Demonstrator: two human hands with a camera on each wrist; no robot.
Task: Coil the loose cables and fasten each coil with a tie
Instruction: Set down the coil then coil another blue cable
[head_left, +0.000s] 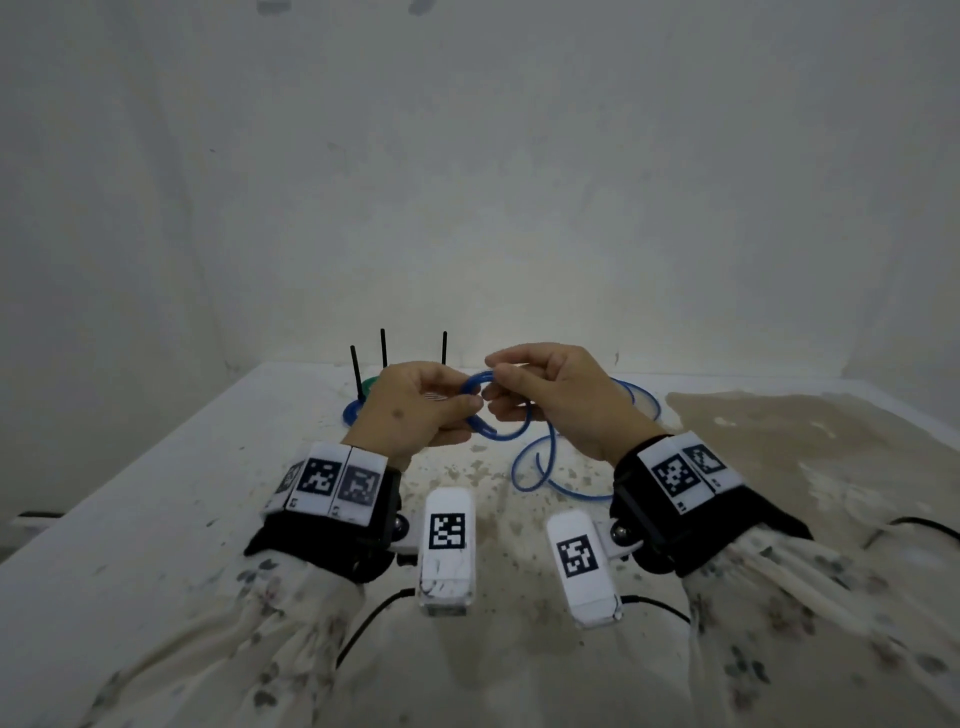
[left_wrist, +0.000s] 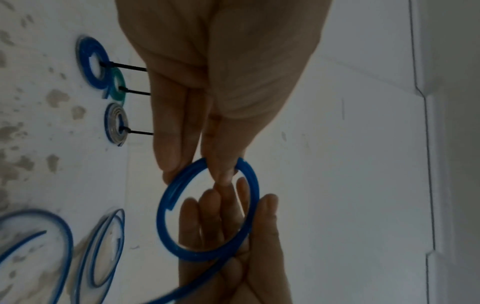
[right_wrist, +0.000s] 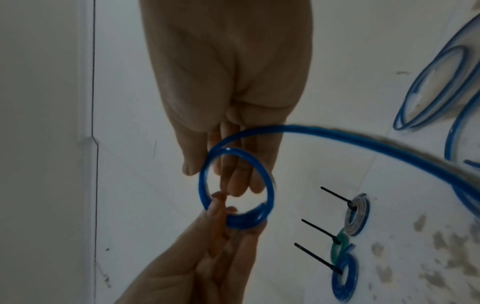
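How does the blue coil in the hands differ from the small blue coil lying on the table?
The held blue coil is wider, has no tie, and trails loose cable; both hands grip it in the air. The tabled blue coil is smaller, tightly wound, fastened with a black tie and lies flat. Both are blue.

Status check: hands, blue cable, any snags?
Left hand and right hand both pinch the thin blue cable's coil. Loose tail trails on the stained white table. No snag seen.

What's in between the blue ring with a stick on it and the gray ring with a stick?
A green coil sits between the blue tied coil and the gray tied coil, overlapping the blue one. The left wrist view shows it best.
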